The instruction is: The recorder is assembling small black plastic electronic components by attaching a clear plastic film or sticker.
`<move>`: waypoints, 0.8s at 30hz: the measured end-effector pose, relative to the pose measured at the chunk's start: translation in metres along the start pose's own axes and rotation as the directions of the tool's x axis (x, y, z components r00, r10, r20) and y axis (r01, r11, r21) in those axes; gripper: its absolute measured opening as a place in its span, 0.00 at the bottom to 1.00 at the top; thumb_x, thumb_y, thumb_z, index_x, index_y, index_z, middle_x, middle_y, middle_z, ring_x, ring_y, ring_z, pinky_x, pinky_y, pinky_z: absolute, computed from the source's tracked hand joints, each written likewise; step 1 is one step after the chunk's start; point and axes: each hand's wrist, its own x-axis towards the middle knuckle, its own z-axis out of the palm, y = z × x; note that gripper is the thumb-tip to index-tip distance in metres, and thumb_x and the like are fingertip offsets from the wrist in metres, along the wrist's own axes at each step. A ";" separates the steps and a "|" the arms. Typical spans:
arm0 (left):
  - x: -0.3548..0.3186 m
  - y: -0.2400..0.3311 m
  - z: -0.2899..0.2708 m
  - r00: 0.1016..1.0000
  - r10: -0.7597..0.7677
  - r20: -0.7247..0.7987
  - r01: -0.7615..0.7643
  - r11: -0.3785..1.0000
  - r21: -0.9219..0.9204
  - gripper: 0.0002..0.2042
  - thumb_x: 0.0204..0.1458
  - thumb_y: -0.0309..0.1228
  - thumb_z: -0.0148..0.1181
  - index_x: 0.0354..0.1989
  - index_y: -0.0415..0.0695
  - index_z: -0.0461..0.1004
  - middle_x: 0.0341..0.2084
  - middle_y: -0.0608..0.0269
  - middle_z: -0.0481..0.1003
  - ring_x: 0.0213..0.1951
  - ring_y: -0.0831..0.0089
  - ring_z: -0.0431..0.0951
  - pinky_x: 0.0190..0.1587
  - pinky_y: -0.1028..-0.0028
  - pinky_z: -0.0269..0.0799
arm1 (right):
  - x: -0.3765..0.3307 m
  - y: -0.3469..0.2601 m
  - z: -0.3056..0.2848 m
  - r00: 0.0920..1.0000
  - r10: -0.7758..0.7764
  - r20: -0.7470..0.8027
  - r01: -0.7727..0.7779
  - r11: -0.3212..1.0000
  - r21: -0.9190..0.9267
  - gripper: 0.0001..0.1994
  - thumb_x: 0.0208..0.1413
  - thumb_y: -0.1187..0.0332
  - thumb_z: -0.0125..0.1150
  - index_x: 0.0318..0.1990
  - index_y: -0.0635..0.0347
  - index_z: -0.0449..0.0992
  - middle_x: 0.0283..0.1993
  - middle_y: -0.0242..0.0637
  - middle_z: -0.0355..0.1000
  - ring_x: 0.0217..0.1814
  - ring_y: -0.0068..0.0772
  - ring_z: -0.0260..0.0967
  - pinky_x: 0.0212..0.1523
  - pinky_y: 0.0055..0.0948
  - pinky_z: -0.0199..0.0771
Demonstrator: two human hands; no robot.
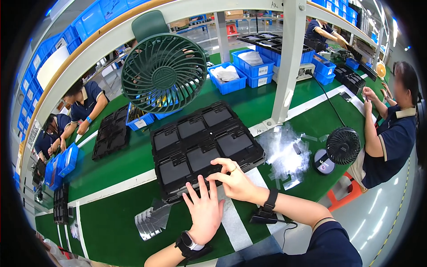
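A black molded tray [183,147] with several rectangular compartments lies in front of me, a flat dark piece in each. My left hand [205,216] is open, fingers spread, fingertips at the tray's near edge. Just right of it, my right hand [238,181] is over the tray's near right part. Its thumb and forefinger look pinched together; anything between them is too small to make out. A strip of clear film pieces [149,223] lies left of my left hand. A heap of clear film scraps [287,153] is right of the tray.
A green fan [164,78] hangs above the tray, beside a white post [289,62]. Blue bins [227,79] stand behind. At right are a small black fan [343,145] and a seated person [393,129]; more people work at left. Another black tray [111,132] lies left.
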 end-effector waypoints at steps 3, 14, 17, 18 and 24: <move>0.001 0.002 0.000 1.000 -0.021 0.018 0.022 1.000 -0.019 0.37 0.43 0.40 0.62 0.61 0.40 0.53 0.60 0.44 0.51 0.59 0.34 0.50 0.55 0.41 0.54 | -0.001 0.001 -0.002 1.000 0.000 0.008 0.000 1.000 0.011 0.19 0.36 0.83 0.56 0.37 0.51 0.76 0.54 0.38 0.60 0.31 0.25 0.60 0.47 0.29 0.60; 0.001 0.001 0.000 1.000 -0.003 0.002 0.003 1.000 0.022 0.37 0.43 0.40 0.63 0.60 0.40 0.55 0.60 0.44 0.52 0.59 0.35 0.51 0.55 0.42 0.55 | -0.001 0.000 -0.003 1.000 0.005 0.001 -0.005 1.000 -0.026 0.18 0.37 0.82 0.56 0.38 0.50 0.76 0.53 0.36 0.61 0.31 0.24 0.62 0.50 0.30 0.57; 0.001 0.001 0.000 1.000 0.004 -0.007 -0.003 1.000 0.025 0.36 0.43 0.40 0.63 0.60 0.39 0.56 0.60 0.44 0.53 0.59 0.35 0.52 0.55 0.42 0.55 | -0.002 0.000 -0.003 0.999 -0.010 0.035 0.010 1.000 -0.016 0.18 0.38 0.81 0.56 0.38 0.51 0.76 0.53 0.36 0.61 0.31 0.23 0.62 0.51 0.30 0.57; 0.001 0.001 0.000 1.000 0.007 -0.011 -0.007 1.000 0.026 0.36 0.43 0.40 0.63 0.59 0.39 0.56 0.60 0.44 0.53 0.59 0.35 0.52 0.54 0.42 0.55 | -0.002 -0.001 -0.003 0.999 -0.020 0.040 0.021 1.000 -0.014 0.16 0.39 0.81 0.55 0.38 0.52 0.75 0.52 0.36 0.61 0.32 0.24 0.63 0.50 0.31 0.57; 0.000 0.001 -0.001 1.000 -0.003 -0.012 0.004 1.000 0.017 0.34 0.43 0.40 0.62 0.58 0.37 0.57 0.59 0.43 0.53 0.59 0.35 0.53 0.54 0.42 0.56 | -0.001 -0.002 -0.003 0.998 -0.027 0.054 0.026 1.000 0.015 0.15 0.40 0.80 0.55 0.38 0.53 0.74 0.51 0.36 0.61 0.32 0.25 0.63 0.49 0.32 0.58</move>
